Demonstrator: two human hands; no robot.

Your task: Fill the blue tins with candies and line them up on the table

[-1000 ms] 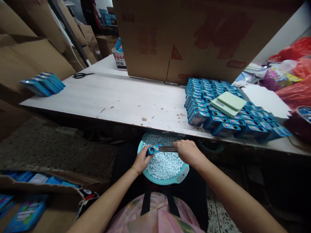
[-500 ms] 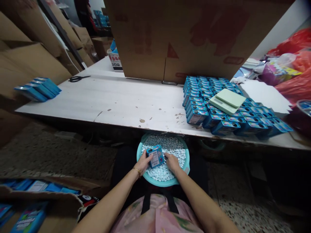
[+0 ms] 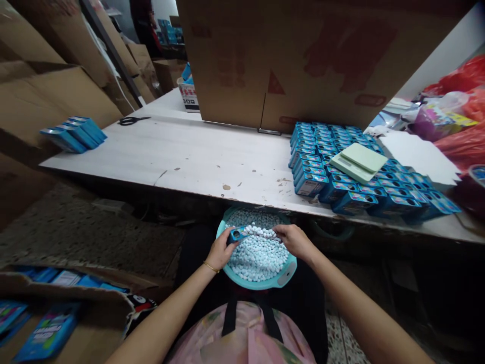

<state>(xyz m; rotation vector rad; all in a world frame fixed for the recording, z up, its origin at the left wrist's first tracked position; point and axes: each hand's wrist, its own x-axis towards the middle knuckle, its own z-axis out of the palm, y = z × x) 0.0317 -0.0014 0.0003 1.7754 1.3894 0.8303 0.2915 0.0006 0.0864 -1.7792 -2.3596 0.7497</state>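
Observation:
My left hand (image 3: 220, 249) grips a small blue box (image 3: 237, 234) by its side, its dark round opening facing up. Beneath lies a turquoise basin (image 3: 261, 285) filled with small white and pale-blue pellets (image 3: 259, 259). My right hand (image 3: 297, 240) is closed at the basin's right side, pinching the end of what looks like a scoop. A long heap of white pellets (image 3: 261, 231) covers most of the scoop and reaches to the box's opening.
Rows of blue boxes (image 3: 308, 185) stand on the white table (image 3: 182, 159), with a pale green scale (image 3: 359, 161) on top. Scissors (image 3: 132, 120) and more blue boxes (image 3: 76, 134) lie left. A large carton (image 3: 288, 60) stands behind; an open carton (image 3: 98, 323) holds blue packs at lower left.
The blue box has turned from showing its printed face to opening upward. My right hand has risen out of the pellets and moved right, now with a heaped load beside the box.

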